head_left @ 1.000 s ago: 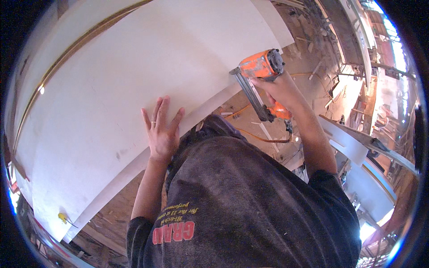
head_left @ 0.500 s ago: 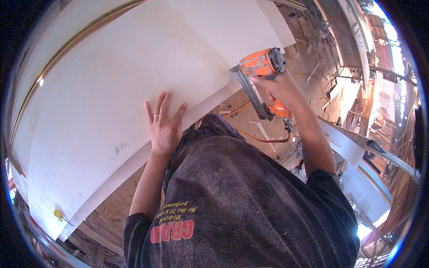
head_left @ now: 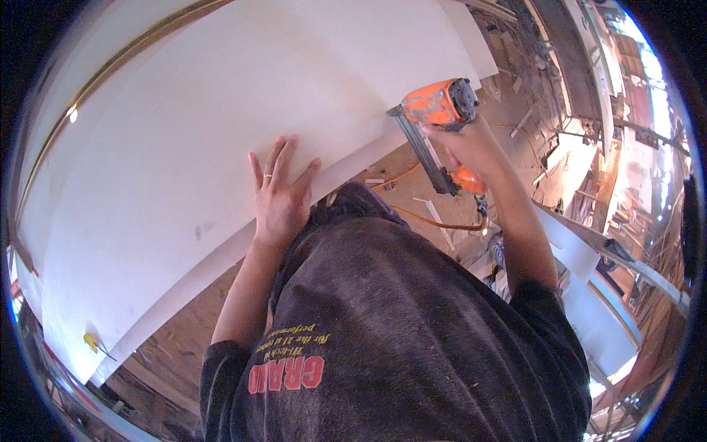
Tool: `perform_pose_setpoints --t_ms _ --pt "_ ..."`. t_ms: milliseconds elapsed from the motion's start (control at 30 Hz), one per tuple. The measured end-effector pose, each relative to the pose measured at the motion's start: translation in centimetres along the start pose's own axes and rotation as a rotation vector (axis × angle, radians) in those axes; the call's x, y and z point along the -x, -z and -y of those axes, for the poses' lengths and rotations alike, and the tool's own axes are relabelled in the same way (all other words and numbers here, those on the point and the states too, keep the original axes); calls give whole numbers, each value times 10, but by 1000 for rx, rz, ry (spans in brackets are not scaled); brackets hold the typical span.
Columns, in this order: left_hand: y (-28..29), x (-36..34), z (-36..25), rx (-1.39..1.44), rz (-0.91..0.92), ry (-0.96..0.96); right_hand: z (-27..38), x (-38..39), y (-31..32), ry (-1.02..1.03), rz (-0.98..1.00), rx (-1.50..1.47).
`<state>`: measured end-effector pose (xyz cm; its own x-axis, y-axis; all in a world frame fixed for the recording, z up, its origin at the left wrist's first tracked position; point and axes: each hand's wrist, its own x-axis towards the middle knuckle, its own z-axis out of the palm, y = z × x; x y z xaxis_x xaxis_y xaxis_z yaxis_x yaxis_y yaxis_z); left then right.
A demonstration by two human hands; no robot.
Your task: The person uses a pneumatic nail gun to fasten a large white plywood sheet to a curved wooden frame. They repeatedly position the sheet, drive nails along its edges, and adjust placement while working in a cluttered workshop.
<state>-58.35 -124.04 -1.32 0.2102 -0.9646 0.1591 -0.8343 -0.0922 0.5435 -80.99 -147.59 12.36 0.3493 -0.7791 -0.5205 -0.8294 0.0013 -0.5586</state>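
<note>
We had a white panel (head_left: 162, 162) across the left and middle, a small yellow object (head_left: 90, 342) on its near left corner. Our left hand (head_left: 283, 202) rested palm-down by the near edge, fingers spread wide. Farther right, our right hand (head_left: 473, 144) gripped an orange nail gun (head_left: 431, 103), its nose at that edge.

A dusty brown floor (head_left: 401, 194) carries scattered thin, pale wooden offcuts (head_left: 523, 121). Near its right edge are long brown timber planks (head_left: 609, 186) and a flat pale-blue surface (head_left: 600, 318) bordered with brown; bluish-white daylight (head_left: 651, 68) glares through openings farther right.
</note>
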Motion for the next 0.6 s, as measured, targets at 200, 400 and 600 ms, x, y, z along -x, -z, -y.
perform_pose_setpoints --t_ms 200,400,600 --pt "42 21 21 -15 -58 222 6 8 -31 163 82 91" --pt "86 77 113 -231 -304 505 20 13 -39 179 93 109" --pt "114 117 171 -479 -253 831 12 9 -42 190 77 121"
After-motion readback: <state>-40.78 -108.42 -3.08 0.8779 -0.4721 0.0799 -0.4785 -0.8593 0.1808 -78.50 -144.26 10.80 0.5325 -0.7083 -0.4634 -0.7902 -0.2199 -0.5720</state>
